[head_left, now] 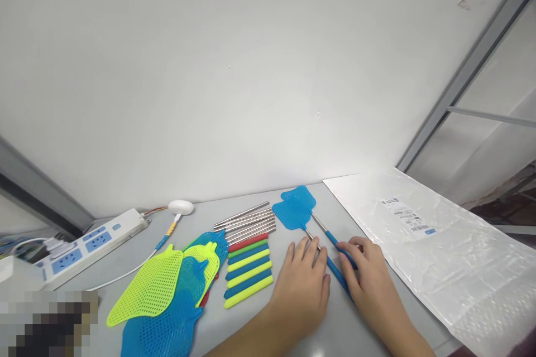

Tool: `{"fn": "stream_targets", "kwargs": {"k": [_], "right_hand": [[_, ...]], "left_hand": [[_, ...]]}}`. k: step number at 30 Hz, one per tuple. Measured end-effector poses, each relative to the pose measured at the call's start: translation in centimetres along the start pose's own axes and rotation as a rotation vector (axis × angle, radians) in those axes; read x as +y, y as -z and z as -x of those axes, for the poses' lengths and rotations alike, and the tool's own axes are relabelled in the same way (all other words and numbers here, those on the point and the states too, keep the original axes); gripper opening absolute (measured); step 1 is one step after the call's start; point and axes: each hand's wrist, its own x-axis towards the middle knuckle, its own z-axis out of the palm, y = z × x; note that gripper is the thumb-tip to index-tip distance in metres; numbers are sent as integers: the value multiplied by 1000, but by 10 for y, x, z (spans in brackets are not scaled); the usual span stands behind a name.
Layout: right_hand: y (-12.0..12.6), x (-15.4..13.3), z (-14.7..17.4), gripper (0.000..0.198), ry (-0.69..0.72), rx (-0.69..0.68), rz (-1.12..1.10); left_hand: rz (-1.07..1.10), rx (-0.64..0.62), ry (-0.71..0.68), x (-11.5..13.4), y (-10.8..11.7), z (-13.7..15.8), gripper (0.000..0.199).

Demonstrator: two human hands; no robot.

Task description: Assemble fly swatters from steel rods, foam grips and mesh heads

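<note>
Two assembled blue fly swatters lie side by side, heads overlapping, metal rods leading to blue handles. My left hand [299,284] lies flat with fingers stretched, its fingertips at the rod of the nearer fly swatter [291,215]. Around the handle of the farther fly swatter [330,236], my right hand [371,279] is closed, its thumb close to the other handle. Left of my hands are loose handles [249,279] in yellow, blue, green and red, laid in a row. Behind them rests a bundle of metal rods [251,223]. Loose swatter heads [151,284] in yellow and blue overlap further left.
A white power strip [104,240] with plugs stands at the left. Its cable runs near a white oval device [181,207]. A white plastic mailer bag [402,245] with a label covers the right side. The wall [268,78] closes off the back.
</note>
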Motion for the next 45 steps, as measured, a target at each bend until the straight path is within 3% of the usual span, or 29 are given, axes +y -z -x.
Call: {"fn": "stream_targets", "kwargs": {"k": [4, 8, 11, 21, 27, 35, 45], "right_hand": [[6, 17, 3, 29, -38, -87, -35], [5, 14, 6, 23, -148, -188, -16], [4, 10, 6, 21, -151, -229, -18], [10, 7, 4, 15, -179, -287, -164], [5, 7, 1, 34, -123, -162, -172], [7, 6, -2, 33, -117, -230, -184], [8, 3, -1, 40, -214, -292, -217]], "left_hand": [[-1, 14, 37, 0, -3, -1, 56], [-2, 13, 48, -1, -4, -2, 58], [-10, 17, 53, -1, -3, -2, 58], [5, 6, 56, -8, -2, -11, 59], [2, -15, 43, -8, -1, -10, 58], [9, 4, 34, -8, 0, -9, 55], [-16, 0, 41, -8, -2, -10, 58]]}}
